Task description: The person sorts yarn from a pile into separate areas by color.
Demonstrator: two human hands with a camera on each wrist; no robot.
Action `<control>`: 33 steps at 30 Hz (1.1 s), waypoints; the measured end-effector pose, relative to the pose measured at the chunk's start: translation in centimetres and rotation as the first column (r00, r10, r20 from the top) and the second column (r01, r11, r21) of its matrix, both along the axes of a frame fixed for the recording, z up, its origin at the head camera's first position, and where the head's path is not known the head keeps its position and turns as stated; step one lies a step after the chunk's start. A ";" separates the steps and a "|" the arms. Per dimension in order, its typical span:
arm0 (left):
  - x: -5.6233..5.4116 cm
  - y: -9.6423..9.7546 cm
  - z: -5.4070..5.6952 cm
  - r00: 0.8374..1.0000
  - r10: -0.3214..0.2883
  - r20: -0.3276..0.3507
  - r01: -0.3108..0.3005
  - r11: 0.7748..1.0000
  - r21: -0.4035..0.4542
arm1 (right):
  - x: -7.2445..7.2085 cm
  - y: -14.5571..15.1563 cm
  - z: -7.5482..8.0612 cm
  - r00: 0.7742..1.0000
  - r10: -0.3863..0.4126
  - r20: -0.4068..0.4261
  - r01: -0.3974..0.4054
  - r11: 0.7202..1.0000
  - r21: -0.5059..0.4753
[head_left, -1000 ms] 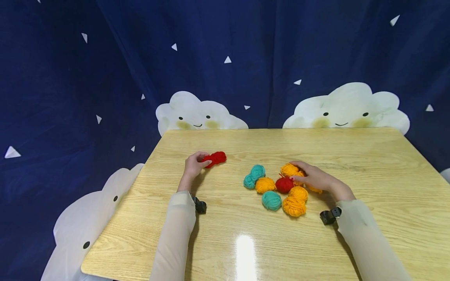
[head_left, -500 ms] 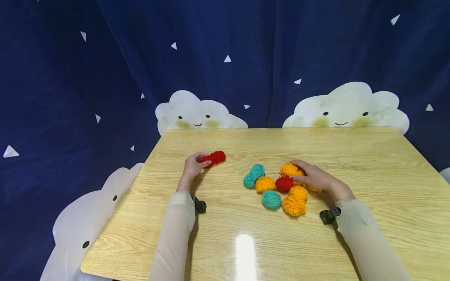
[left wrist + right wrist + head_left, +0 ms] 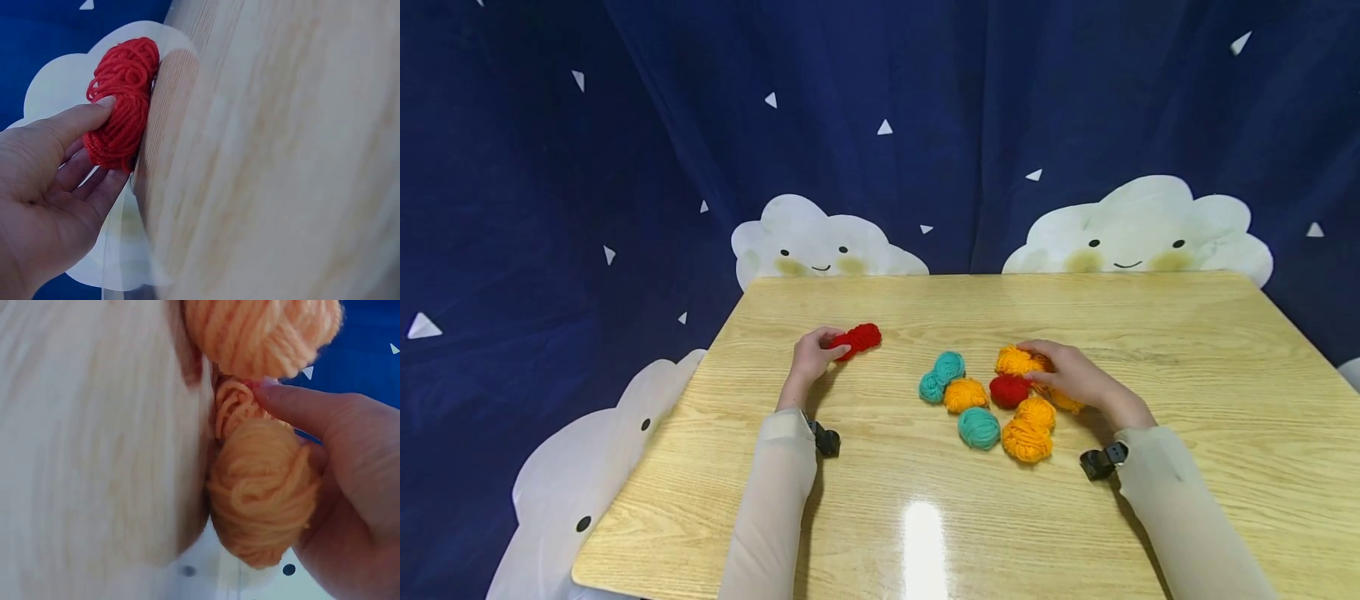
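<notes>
My left hand (image 3: 812, 353) pinches a long red yarn skein (image 3: 861, 337) at the table's back left. The left wrist view shows the thumb on one face of the skein (image 3: 122, 122), fingers behind it. On the right, my right hand (image 3: 1075, 379) curls over orange yarn (image 3: 1017, 361) at the back of a cluster, its thumb beside a red yarn ball (image 3: 1010, 391). In the right wrist view, the thumb presses orange yarn (image 3: 234, 409), while a nearer orange ball (image 3: 262, 494) hides part of the fingers.
Teal yarn (image 3: 950, 366), an orange ball (image 3: 966, 395) and a teal ball (image 3: 979, 428) lie left of the red ball. More orange yarn (image 3: 1028, 437) sits at the cluster's front. The wooden table (image 3: 880, 500) ends at a dark blue curtain (image 3: 850, 67) with white clouds.
The right thumb has shifted slightly right, off the red ball. The red ball has moved a little right and the orange yarn behind it slightly left. The left hand stays put.
</notes>
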State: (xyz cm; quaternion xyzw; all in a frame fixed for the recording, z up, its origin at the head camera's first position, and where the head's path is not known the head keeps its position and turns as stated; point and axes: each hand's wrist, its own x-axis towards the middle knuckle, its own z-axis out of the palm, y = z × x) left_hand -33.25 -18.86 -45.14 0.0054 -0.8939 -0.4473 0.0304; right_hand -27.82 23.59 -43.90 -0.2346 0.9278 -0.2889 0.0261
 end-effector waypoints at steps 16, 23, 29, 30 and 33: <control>0.1 -0.1 -0.1 1.000 0.005 0.022 -0.005 1.000 0.015 | -0.1 0.1 0.1 0.995 -0.078 -0.059 0.074 0.995 -0.070; 0.1 -0.1 -0.1 1.000 0.011 0.025 -0.012 0.999 0.030 | -0.2 0.4 0.0 0.989 -0.130 -0.065 0.120 0.983 -0.139; 0.1 0.0 0.0 0.999 0.014 0.030 -0.015 0.999 0.038 | -0.1 0.7 -0.2 0.985 -0.169 -0.045 0.159 0.972 -0.173; 0.1 0.0 0.0 0.999 0.012 0.031 -0.014 0.999 0.036 | -0.1 0.8 -0.1 0.984 -0.174 -0.041 0.164 0.970 -0.177; 0.2 0.1 0.0 0.999 0.009 0.035 -0.010 0.999 0.037 | 0.0 0.8 -0.1 0.981 -0.191 -0.034 0.181 0.966 -0.185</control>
